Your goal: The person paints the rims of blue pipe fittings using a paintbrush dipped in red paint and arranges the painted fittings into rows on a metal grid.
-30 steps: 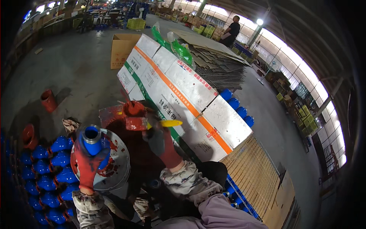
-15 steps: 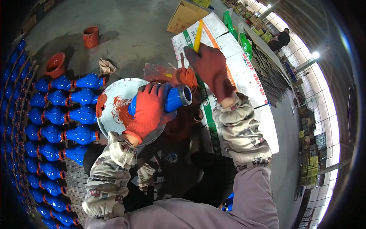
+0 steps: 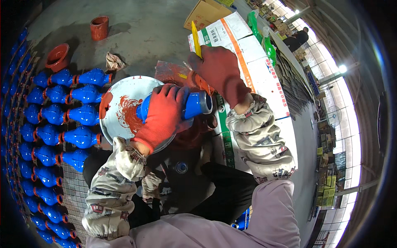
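Observation:
My left hand (image 3: pixel 163 113), in a red glove, is wrapped round a glossy blue pipe fitting (image 3: pixel 194 105). The fitting's grey threaded open end points right, and it lies above a white round lid (image 3: pixel 113 124) smeared with red-brown paint. My right hand (image 3: pixel 221 70), in a darker red glove, grips a yellow-handled tool (image 3: pixel 196 39), its handle sticking up past the thumb. The tool's working end is hidden behind the hand. Beside that hand, just beyond the fitting, is a paint-covered red-orange container (image 3: pixel 200 82), partly covered by the glove.
Rows of blue fittings with red-orange ends (image 3: pixel 84 114) lie on a wire mesh (image 3: pixel 74 186) at left. White cartons (image 3: pixel 264 91) stand at right, with green plastic bottles (image 3: pixel 269 49) behind. Two red-brown pots (image 3: pixel 99 29) and a crumpled rag (image 3: pixel 113 62) are on the floor.
My right hand has moved left and slightly down toward the fitting's threaded end, and the yellow handle now leans left. My left hand still holds the fitting. The whole view has shifted a little.

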Available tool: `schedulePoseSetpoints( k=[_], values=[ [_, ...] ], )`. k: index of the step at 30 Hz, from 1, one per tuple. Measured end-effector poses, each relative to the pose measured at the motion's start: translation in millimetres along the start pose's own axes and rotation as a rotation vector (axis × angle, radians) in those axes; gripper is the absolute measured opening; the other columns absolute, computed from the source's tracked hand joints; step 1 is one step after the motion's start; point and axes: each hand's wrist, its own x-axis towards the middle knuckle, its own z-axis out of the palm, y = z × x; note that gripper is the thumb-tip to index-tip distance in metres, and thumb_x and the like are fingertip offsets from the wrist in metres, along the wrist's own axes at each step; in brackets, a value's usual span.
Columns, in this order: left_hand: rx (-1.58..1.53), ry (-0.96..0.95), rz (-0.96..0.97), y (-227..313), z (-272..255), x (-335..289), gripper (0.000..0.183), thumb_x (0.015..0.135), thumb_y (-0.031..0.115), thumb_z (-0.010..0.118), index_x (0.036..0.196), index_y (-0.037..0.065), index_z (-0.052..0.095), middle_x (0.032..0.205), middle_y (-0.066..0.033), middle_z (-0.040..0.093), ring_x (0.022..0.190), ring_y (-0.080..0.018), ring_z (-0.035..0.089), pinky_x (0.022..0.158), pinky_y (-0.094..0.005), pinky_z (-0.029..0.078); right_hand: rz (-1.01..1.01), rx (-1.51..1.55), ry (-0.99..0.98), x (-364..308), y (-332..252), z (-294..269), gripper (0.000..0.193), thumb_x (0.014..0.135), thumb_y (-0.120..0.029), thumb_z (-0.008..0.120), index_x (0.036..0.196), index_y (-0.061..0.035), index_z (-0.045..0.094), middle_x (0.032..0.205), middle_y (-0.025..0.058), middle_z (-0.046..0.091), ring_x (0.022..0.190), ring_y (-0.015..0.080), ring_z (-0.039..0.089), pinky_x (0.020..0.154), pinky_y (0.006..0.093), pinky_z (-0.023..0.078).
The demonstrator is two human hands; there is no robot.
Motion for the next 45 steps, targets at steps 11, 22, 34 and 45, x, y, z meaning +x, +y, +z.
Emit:
schedulePoseSetpoints(
  k=[11, 22, 34, 45],
  values=[
    [0.069, -0.061, -0.018, -4.3, -0.9, 0.7, 0.081, 0.054, 0.043, 0.081, 0.119, 0.006, 0.052, 0.111, -0.0133, 0.059, 0.109, -0.0309, 0.053, 0.094, -0.0442, 0.040, -0.205, 0.114, 0.247, -47.4, -43.9, -33.9, 0.024, 0.079, -0.018, 0.066, 0.102, -0.0110, 0.063, 0.087, 0.0097, 0.061, 0.071, 0.0279, 0.062, 0.057, 0.0396, 0.047],
    [0.024, 0.001, -0.061, -18.5, -0.7, 7.8, 0.080, 0.058, 0.048, 0.079, 0.122, 0.007, 0.052, 0.112, -0.0131, 0.059, 0.112, -0.0315, 0.053, 0.095, -0.0432, 0.041, -0.339, 0.011, 0.476, -141.2, -55.1, -16.0, 0.033, 0.077, -0.020, 0.076, 0.105, -0.0060, 0.065, 0.085, 0.0056, 0.062, 0.071, 0.0192, 0.061, 0.066, 0.0306, 0.045],
    [-0.130, 0.127, -0.086, -26.3, -3.4, 6.7, 0.082, 0.056, 0.046, 0.079, 0.123, 0.007, 0.053, 0.114, -0.0138, 0.059, 0.112, -0.0330, 0.053, 0.096, -0.0429, 0.042, 0.039, 0.709, 0.663, -139.6, -46.9, -17.2, 0.039, 0.079, -0.001, 0.073, 0.114, -0.0056, 0.057, 0.109, 0.0133, 0.060, 0.094, 0.0267, 0.063, 0.074, 0.0347, 0.053],
    [-0.235, 0.174, -0.111, -37.8, -14.4, 5.7, 0.086, 0.052, 0.042, 0.083, 0.124, 0.006, 0.053, 0.113, -0.0166, 0.060, 0.111, -0.0356, 0.053, 0.096, -0.0453, 0.043, -0.267, 0.328, 0.726, -122.5, -64.3, 3.3, 0.036, 0.077, -0.015, 0.073, 0.110, -0.0054, 0.065, 0.107, 0.0111, 0.062, 0.090, 0.0240, 0.064, 0.072, 0.0342, 0.049]
  ],
)
